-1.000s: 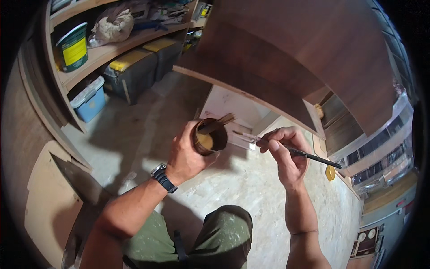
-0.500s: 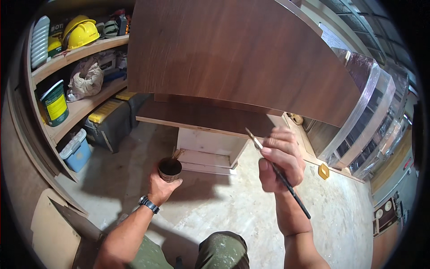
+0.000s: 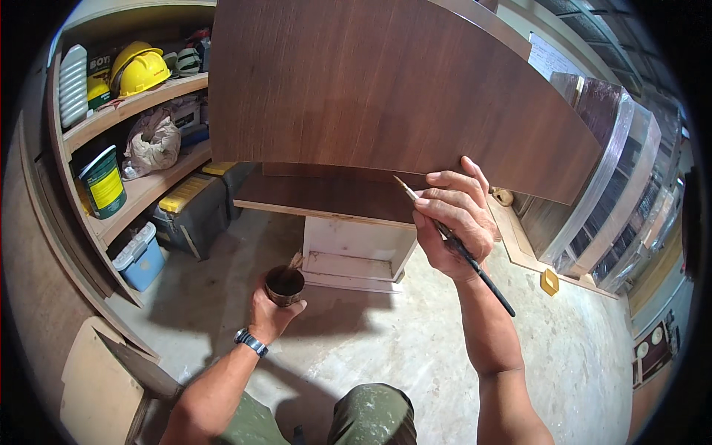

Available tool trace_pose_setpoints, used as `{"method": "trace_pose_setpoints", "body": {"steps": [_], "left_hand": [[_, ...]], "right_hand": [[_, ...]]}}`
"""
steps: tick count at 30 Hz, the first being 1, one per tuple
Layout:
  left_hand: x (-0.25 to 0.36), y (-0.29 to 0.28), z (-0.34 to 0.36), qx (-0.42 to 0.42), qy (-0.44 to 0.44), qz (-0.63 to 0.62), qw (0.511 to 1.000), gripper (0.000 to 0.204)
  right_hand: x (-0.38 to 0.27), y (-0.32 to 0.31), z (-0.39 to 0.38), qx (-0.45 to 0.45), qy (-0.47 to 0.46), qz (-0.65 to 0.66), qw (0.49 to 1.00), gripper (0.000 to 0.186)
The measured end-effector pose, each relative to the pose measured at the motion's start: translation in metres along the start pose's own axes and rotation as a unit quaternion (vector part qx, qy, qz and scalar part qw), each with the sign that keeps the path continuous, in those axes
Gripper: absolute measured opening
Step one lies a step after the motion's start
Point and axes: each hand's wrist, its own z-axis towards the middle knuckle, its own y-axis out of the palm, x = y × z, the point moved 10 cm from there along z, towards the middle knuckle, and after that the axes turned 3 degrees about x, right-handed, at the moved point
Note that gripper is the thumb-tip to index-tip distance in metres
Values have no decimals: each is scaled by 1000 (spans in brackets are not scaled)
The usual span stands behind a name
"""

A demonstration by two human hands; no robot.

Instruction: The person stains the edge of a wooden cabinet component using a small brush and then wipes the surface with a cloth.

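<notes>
My right hand (image 3: pixel 456 219) pinches a thin paintbrush (image 3: pixel 480 271) with a dark handle. The brush tip points up and left, close to the lower edge of a dark brown wood-grain panel (image 3: pixel 386 81); whether it touches cannot be told. Some of this hand's fingers lie against or just before that edge. Lower down on the left, my left hand (image 3: pixel 273 315) is wrapped round a small dark cup (image 3: pixel 285 286), held upright with its mouth facing me. What fills the cup is too dark to make out. Under the panel sits a dark brown shelf board (image 3: pixel 326 196) with a pale front edge.
Wooden shelves (image 3: pixel 141 100) at left carry yellow helmets (image 3: pixel 141 70), a green tub (image 3: pixel 104 184) and a crumpled bag (image 3: pixel 152 144). Toolboxes (image 3: pixel 189 215) and a blue bin (image 3: pixel 141 259) stand beneath. Plastic-wrapped furniture (image 3: pixel 615 185) is at right, near a yellow object (image 3: pixel 549 282) on the floor.
My right hand has risen with the paintbrush to the panel's lower edge, and its fingers have spread somewhat. The left hand keeps the cup in nearly the same place. The view has shifted slightly.
</notes>
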Motion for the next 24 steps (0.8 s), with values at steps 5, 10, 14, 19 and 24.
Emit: {"method": "trace_pose_setpoints", "body": {"steps": [5, 10, 14, 19, 24], "left_hand": [[-3, 1, 1, -4, 7, -5, 1000, 74], [-15, 4, 0, -14, -5, -30, 999, 74], [-10, 2, 0, -13, 0, -2, 1000, 74], [-7, 1, 0, -22, -8, 0, 1000, 76], [-5, -1, -1, -14, -8, -7, 1000, 76]], "right_hand": [[3, 0, 2, 5, 6, 2, 1000, 26], [2, 0, 4, 4, 10, 3, 1000, 25], [3, 0, 3, 4, 9, 4, 1000, 25], [3, 1, 3, 0, 8, -2, 1000, 25], [2, 1, 3, 6, 5, -8, 1000, 24]]}}
